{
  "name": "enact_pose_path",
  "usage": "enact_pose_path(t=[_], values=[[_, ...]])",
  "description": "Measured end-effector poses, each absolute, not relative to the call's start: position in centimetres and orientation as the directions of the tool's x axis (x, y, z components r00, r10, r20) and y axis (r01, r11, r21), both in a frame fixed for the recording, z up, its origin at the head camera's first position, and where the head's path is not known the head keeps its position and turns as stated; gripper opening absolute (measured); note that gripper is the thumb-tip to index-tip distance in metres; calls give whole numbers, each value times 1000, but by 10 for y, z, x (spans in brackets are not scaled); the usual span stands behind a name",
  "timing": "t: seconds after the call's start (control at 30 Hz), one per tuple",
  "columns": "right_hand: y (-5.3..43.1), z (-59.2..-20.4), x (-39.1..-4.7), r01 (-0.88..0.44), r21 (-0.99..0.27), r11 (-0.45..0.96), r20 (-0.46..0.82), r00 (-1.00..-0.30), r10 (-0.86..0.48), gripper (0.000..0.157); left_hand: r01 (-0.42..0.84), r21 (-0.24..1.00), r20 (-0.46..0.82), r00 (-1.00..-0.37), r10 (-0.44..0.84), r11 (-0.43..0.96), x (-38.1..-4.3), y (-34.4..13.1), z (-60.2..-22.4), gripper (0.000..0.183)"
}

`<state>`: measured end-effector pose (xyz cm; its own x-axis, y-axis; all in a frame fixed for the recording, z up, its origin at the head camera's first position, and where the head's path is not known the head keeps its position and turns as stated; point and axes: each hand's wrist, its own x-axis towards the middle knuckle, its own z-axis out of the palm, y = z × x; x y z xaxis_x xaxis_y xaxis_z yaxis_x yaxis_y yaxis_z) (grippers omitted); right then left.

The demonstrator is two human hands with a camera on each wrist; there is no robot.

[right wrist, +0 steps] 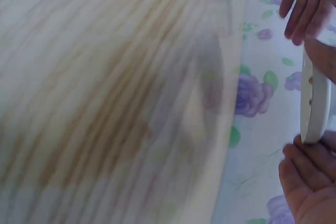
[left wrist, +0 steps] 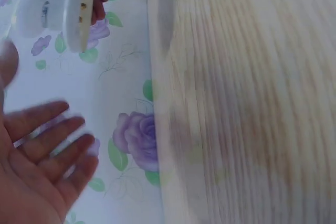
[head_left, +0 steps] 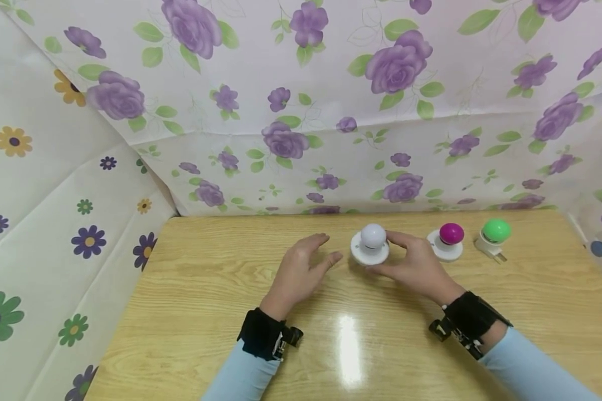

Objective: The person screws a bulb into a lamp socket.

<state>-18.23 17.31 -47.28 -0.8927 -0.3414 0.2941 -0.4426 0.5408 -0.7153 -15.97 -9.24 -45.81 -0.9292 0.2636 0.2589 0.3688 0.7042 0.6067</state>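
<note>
A white light bulb (head_left: 373,236) sits in a round white lamp holder (head_left: 366,257) above the wooden table. My right hand (head_left: 415,264) grips the holder's disc-shaped base by its edge, thumb on the near side and fingers on the far side. In the right wrist view the base (right wrist: 315,100) stands between thumb and fingers, clear of the tabletop. To the left, my left hand (head_left: 301,271) is held with its fingers spread and relaxed, apart from the holder. The left wrist view shows that hand (left wrist: 44,166) with nothing in it.
Right of my right hand, a magenta bulb (head_left: 451,234) stands in another white round holder (head_left: 446,253). Farther right, a green bulb (head_left: 496,230) sits in a white plug-in socket (head_left: 489,246) with metal prongs. Flowered cloth (head_left: 281,167) hangs behind the wooden table (head_left: 205,301).
</note>
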Motion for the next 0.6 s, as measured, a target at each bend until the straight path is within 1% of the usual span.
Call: enact_pose_path(t=[0.13,0.23,0.33,0.6], values=[[180,-477,-184,-398,-707,585,286,-917,-277,74,321,553,296,-938,178,769,-160,-94,-459,58],[184,-480,-185,-367,-703,610,272,-930,-247,73,301,520,330,-934,138,799,-161,-96,-461,50],[186,-485,-187,-358,-691,628,270,-934,-235,74,300,492,353,-927,127,817,-161,-98,-464,45],[189,-494,-192,-317,-661,680,248,-948,-201,79,302,459,350,-926,142,835,-160,-99,-468,43]])
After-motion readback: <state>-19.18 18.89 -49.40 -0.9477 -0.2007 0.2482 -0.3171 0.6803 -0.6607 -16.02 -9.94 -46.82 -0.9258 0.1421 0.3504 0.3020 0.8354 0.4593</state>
